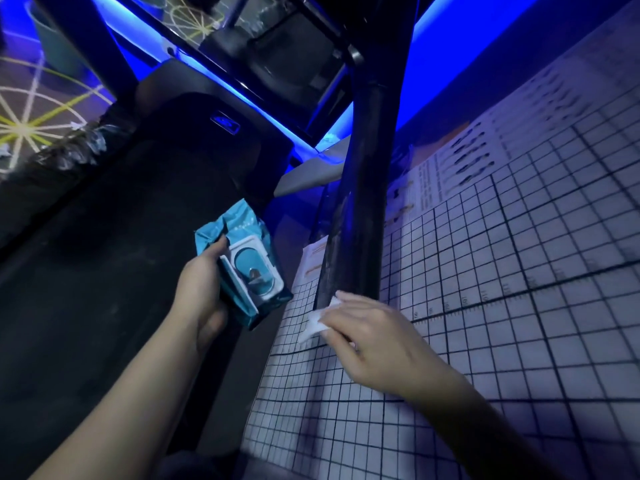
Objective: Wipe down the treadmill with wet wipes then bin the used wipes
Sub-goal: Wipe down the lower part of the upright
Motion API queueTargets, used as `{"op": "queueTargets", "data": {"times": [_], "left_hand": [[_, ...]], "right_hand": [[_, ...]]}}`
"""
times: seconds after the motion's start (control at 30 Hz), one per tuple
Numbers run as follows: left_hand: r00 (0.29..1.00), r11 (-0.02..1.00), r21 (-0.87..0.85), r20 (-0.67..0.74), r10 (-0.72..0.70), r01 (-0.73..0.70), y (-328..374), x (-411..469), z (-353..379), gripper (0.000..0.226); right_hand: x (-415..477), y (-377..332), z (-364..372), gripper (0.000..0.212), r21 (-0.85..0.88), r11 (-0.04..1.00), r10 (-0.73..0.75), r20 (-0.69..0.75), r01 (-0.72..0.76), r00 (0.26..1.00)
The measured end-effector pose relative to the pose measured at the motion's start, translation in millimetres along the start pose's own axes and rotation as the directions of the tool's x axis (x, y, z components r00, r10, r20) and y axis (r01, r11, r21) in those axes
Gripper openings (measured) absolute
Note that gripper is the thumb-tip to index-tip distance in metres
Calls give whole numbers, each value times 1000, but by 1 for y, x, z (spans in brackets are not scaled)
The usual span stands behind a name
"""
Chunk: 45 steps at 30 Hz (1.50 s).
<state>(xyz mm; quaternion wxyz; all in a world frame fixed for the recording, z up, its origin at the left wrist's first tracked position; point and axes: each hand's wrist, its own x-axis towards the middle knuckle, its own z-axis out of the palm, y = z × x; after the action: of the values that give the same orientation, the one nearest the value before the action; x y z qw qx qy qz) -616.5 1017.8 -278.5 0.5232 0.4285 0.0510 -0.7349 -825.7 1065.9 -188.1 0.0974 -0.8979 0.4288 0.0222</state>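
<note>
While the right grip point(374, 341) pinches a white wipe point(317, 322) at the foot of the treadmill post point(356, 220), at 5 o'clock, the left grip point(202, 289), at 8 o'clock, curls round a teal pack point(242, 233). The dark belt point(104, 254) lies at 9 o'clock and a grid mat point(502, 306) at 3 o'clock.

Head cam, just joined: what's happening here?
A person is wiping down a treadmill. The right hand holds a white wipe against the foot of the dark upright post, next to a gridded mat. The left hand grips a teal wet-wipe pack, flip lid open, above the treadmill belt. The wipe is in use and not yet binned.
</note>
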Motion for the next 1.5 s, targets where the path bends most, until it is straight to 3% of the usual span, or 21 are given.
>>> {"op": "queueTargets", "data": {"times": [0.07, 0.17, 0.27, 0.37, 0.47, 0.57, 0.67, 0.77, 0.9, 1.07, 1.5], "left_hand": [[1000, 1000, -13, -7, 9, -10, 3, 0, -4, 26], [1000, 999, -42, -7, 22, -23, 7, 1, -7, 25], [999, 997, -63, 3, 50, -50, 7, 3, -5, 25], [999, 994, -100, 6, 44, -43, 3, 9, -3, 26], [999, 990, -140, 5, 36, -35, -1, 16, -2, 26], [999, 987, -156, 2, 49, -48, -4, 26, 1, 26], [997, 983, -170, -29, 67, -71, -6, 36, 2, 24], [996, 982, -170, -46, 77, -84, -9, 43, 5, 22], [994, 986, -135, -63, 91, -99, -13, 47, 2, 21], [994, 988, -120, -62, 88, -95, -9, 44, 0, 24], [998, 991, -121, 5, 65, -64, 9, 4, -31, 24]], "right_hand": [[5, -7, -15, 17, 194, 960, 202, 15, -201, 979], [22, 2, -41, 19, 460, 791, 495, -94, -403, 864], [47, 32, -56, 21, 697, 571, 684, -113, -433, 721], [72, 68, -61, 20, 814, 427, 783, -115, -394, 611], [99, 101, -64, 19, 774, 482, 810, -215, -410, 546], [127, 124, -66, 18, 625, 649, 722, -325, -434, 611], [155, 139, -66, 26, 234, 859, 512, -369, -455, 776], [180, 152, -56, 32, -105, 901, 404, -157, -422, 901], [190, 149, -35, 27, -420, 856, 406, 182, -302, 896], [175, 133, -24, 27, -474, 843, 395, 227, -253, 890], [115, 42, -13, 28, -403, 862, 441, 295, -308, 848]]}}
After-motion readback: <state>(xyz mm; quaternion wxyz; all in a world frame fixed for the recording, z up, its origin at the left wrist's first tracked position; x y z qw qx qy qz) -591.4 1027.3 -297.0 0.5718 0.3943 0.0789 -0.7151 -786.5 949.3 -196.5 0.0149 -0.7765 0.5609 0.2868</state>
